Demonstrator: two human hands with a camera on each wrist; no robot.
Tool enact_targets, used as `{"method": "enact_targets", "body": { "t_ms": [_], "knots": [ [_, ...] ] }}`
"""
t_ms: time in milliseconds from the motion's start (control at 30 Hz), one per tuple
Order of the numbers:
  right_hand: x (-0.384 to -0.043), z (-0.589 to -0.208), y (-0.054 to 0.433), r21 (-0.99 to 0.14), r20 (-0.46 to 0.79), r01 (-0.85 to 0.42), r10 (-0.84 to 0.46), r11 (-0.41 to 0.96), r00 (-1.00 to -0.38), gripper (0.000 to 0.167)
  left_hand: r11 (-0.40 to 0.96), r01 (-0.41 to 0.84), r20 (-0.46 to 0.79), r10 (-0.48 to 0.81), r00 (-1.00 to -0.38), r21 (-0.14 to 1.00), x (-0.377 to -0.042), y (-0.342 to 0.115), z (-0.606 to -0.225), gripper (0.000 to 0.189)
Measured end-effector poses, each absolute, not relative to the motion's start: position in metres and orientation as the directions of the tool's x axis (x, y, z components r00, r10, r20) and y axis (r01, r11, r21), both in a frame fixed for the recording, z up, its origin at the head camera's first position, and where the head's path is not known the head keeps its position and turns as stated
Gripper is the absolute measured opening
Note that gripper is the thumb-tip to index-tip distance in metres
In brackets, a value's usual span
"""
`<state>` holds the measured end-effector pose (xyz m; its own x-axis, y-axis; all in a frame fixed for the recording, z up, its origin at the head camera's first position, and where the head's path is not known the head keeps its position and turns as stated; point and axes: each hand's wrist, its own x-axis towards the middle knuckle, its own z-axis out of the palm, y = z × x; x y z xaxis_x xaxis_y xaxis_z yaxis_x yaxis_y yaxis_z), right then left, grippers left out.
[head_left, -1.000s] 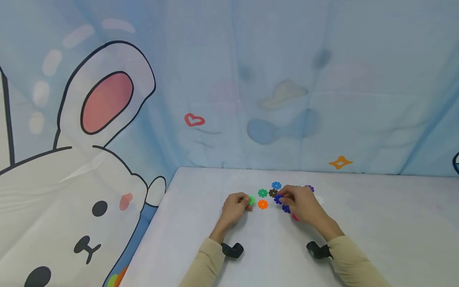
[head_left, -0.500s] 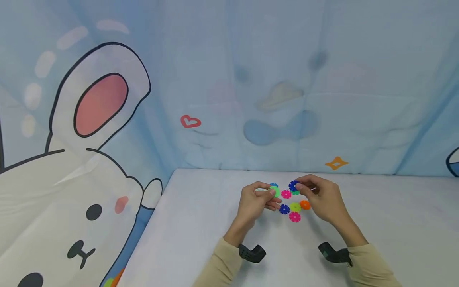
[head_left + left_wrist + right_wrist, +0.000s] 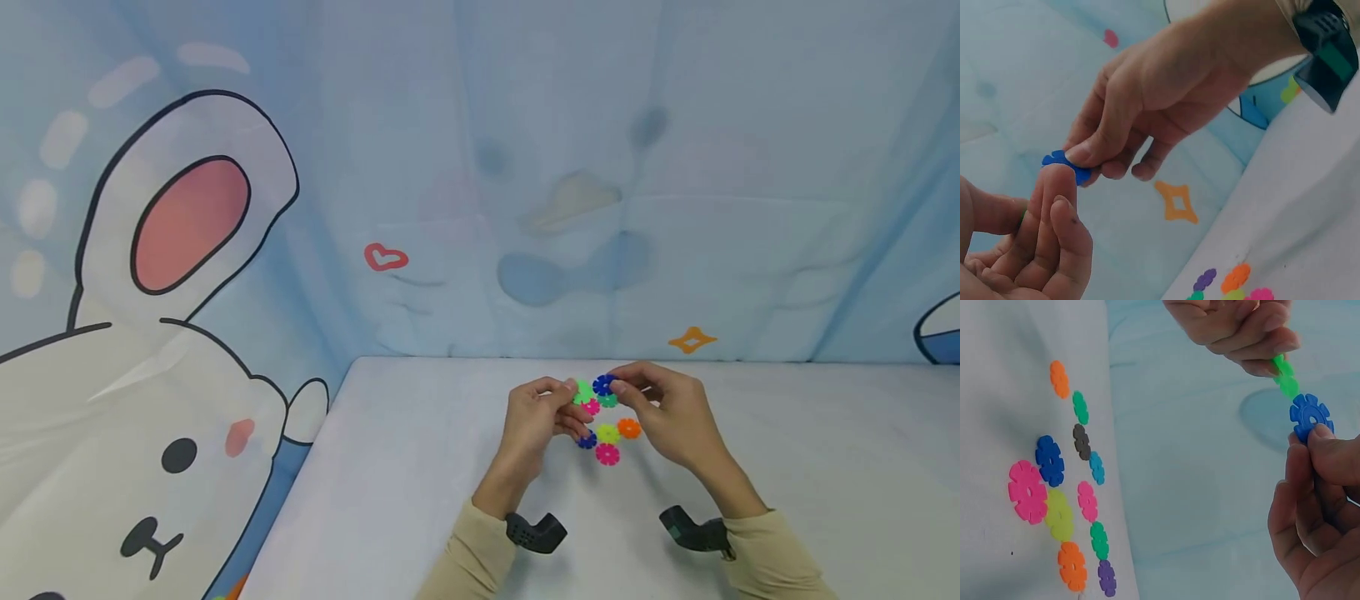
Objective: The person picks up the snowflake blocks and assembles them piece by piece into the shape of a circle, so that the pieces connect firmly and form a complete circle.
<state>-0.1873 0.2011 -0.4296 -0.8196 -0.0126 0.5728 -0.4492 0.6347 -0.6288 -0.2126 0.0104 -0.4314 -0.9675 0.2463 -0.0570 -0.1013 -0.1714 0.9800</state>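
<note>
Pinching a green notched plastic disc (image 3: 1285, 380) in the left hand (image 3: 529, 417) and a blue notched disc (image 3: 1304, 412) in the right hand (image 3: 678, 412) above the white table (image 3: 420, 467), they should align both notch to notch, though contact looks unclear.

There's a blue disc (image 3: 1302, 412), a green disc (image 3: 1287, 381) — and a rabbit-patterned backdrop (image 3: 420, 125).

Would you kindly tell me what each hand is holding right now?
Left hand: pinching a light green notched disc.
Right hand: pinching a blue notched disc.
</note>
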Motion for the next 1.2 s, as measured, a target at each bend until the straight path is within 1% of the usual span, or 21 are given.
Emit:
{"method": "enact_targets", "body": {
  "t_ms": [167, 267, 367, 467, 633, 700, 800, 900, 1000, 1133, 1200],
  "knots": [
    [-0.188, -0.428, 0.202, -0.614, 0.589, -0.46, -0.015, 0.642, -0.808, 0.012, -0.221, -0.124, -0.063, 0.261, -0.963, 0.967, -0.213, 0.009, -0.43, 0.024],
    [-0.188, -0.428, 0.2, -0.611, 0.592, -0.469, -0.026, 0.638, -0.805, 0.013, -0.228, -0.127, -0.061, 0.276, -0.959, 0.965, -0.212, 0.009, -0.428, 0.022],
    [-0.188, -0.427, 0.198, -0.604, 0.608, -0.487, -0.03, 0.631, -0.793, 0.013, -0.226, -0.113, -0.051, 0.263, -0.963, 0.968, -0.21, 0.009, -0.425, 0.02],
    [-0.187, -0.427, 0.193, -0.576, 0.653, -0.513, -0.018, 0.636, -0.757, 0.015, -0.214, -0.083, -0.031, 0.234, -0.972, 0.973, -0.207, 0.011, -0.424, 0.019],
    [-0.185, -0.427, 0.182, -0.522, 0.739, -0.556, 0.016, 0.647, -0.674, 0.019, -0.212, -0.052, -0.006, 0.214, -0.977, 0.976, -0.203, 0.012, -0.422, 0.019],
    [-0.185, -0.427, 0.179, -0.512, 0.756, -0.564, 0.029, 0.647, -0.654, 0.02, -0.215, -0.044, 0.004, 0.215, -0.977, 0.976, -0.202, 0.012, -0.422, 0.018],
    [-0.185, -0.428, 0.176, -0.507, 0.767, -0.567, 0.039, 0.649, -0.641, 0.02, -0.216, -0.043, 0.008, 0.228, -0.974, 0.975, -0.201, 0.011, -0.423, 0.018],
    [-0.186, -0.43, 0.176, -0.515, 0.76, -0.575, 0.028, 0.636, -0.649, 0.02, -0.206, -0.058, -0.005, 0.248, -0.969, 0.977, -0.204, 0.008, -0.423, 0.017],
    [-0.189, -0.434, 0.179, -0.528, 0.735, -0.584, -0.012, 0.617, -0.677, 0.025, -0.188, -0.085, -0.031, 0.271, -0.962, 0.979, -0.209, 0.003, -0.423, 0.015],
    [-0.194, -0.443, 0.185, -0.554, 0.656, -0.544, -0.071, 0.63, -0.751, 0.044, -0.18, -0.115, -0.058, 0.294, -0.954, 0.977, -0.215, -0.007, -0.424, 0.012],
    [-0.196, -0.449, 0.189, -0.579, 0.58, -0.484, -0.085, 0.656, -0.81, 0.048, -0.182, -0.118, -0.06, 0.298, -0.953, 0.976, -0.217, -0.011, -0.425, 0.012]
  ]
}}
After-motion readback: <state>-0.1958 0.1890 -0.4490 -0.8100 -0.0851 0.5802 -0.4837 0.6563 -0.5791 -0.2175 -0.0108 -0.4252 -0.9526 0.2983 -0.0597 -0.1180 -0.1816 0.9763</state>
